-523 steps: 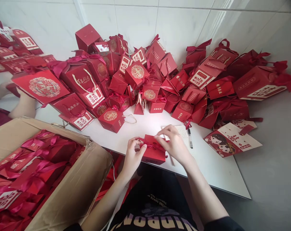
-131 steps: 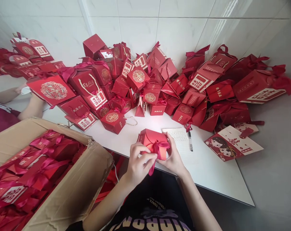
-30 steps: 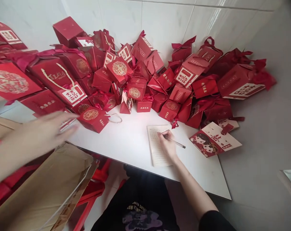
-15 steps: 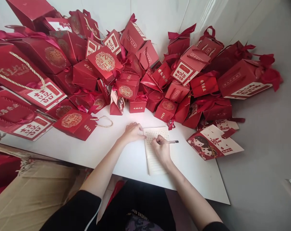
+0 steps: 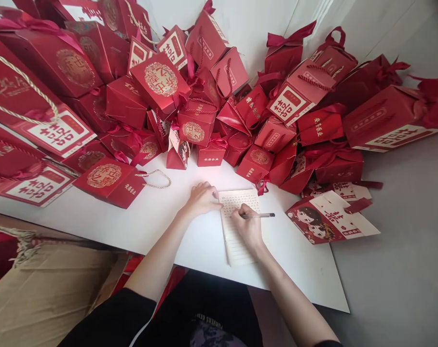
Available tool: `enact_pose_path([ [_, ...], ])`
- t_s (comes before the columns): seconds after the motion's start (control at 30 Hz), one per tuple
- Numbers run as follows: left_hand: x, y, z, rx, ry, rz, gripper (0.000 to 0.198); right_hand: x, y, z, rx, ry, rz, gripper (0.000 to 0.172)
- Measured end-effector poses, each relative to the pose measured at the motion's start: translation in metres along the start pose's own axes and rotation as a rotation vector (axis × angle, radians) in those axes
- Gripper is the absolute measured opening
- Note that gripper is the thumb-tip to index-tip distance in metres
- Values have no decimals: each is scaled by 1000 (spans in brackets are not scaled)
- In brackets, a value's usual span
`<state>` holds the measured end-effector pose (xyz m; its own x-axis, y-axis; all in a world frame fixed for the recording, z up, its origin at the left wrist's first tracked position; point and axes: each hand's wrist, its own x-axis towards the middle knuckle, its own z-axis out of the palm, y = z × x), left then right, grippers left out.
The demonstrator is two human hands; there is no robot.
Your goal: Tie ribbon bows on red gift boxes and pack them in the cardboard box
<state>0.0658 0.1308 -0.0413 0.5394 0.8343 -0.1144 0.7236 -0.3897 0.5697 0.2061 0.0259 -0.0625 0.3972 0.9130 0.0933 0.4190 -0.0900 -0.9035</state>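
Observation:
My right hand (image 5: 248, 226) is closed around a dark pen (image 5: 264, 215). The pen's capped-looking end points right, and its writing tip is hidden by the fingers. Beneath that hand lies a cream lined notepad (image 5: 237, 248), its upper lines filled with small handwritten characters and its lower lines blank. My left hand (image 5: 203, 198) rests on the table at the pad's upper left edge, fingers loosely bent and apart, with the thumb touching the paper.
Red gift boxes (image 5: 160, 82) with ribbons and rope handles are heaped along the back of the white table (image 5: 200, 246). One box (image 5: 108, 180) sits at left; a printed card-like bag (image 5: 331, 217) lies at the right edge. A cardboard box (image 5: 56, 284) stands below left.
The whole view has shifted and looks slightly closer. The right hand still holds the pen on the upper part of the pad, and the left hand keeps its place at the edge.

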Motion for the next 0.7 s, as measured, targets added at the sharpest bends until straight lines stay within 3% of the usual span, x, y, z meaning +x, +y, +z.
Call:
enact_pose_path([
  [0.47,-1,-1,3,-64,51,24,19,0,-3,-1,9,59,24,30],
  [0.6,-6,1,5,-68,132,57,18,2,-9,-9,90,161,11,31],
  [0.7,-20,2,0,-58,278,91,14,5,-6,-24,89,179,-8,31],
])
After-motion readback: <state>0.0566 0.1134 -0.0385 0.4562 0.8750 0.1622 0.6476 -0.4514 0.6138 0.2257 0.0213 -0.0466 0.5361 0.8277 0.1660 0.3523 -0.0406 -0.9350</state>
